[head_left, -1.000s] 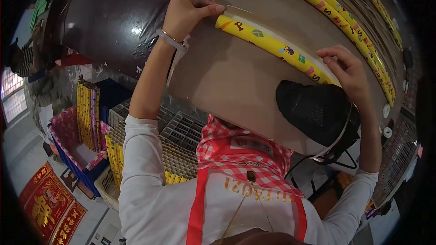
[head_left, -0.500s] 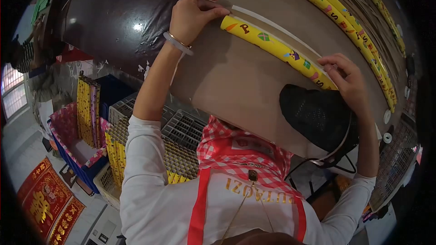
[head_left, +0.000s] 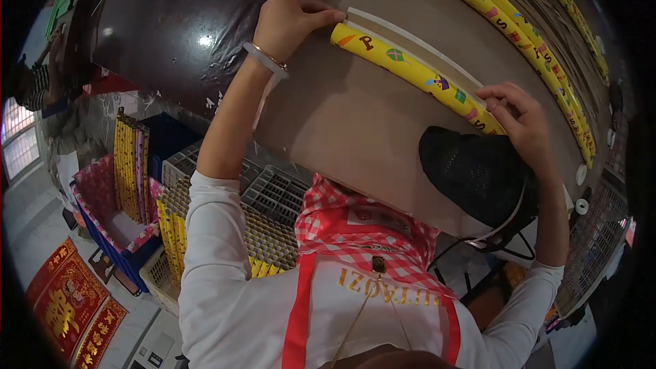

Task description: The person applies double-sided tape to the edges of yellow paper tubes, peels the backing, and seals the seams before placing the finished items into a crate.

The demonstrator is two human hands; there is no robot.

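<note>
A yellow paper roll [head_left: 417, 76] with coloured letters and pictures lies slantwise on the brown tabletop [head_left: 342, 109]. Along its far side runs a narrow white strip [head_left: 410, 32]. My left hand [head_left: 290, 17] is at the roll's left end, thumb and forefinger drawn together at the corner of its edge. At the other end, my right hand [head_left: 516, 116] pinches the edge by the strip, fingers bent. What exactly lies between the fingertips is partly hidden. A black perforated cap-like item [head_left: 468, 174] rests just below my right hand.
More yellow printed rolls [head_left: 526, 31] lie along the far side, beside stacked brown sheets [head_left: 547, 0]. A dark glossy surface [head_left: 178, 34] adjoins at left. Below it stand a flower-lined bin [head_left: 96, 184] and bundled tubes [head_left: 273, 236]. Another person [head_left: 41, 82] is at far left.
Both hands stay at the ends of the roll. My left wrist has shifted slightly up and left; the roll has hardly moved.
</note>
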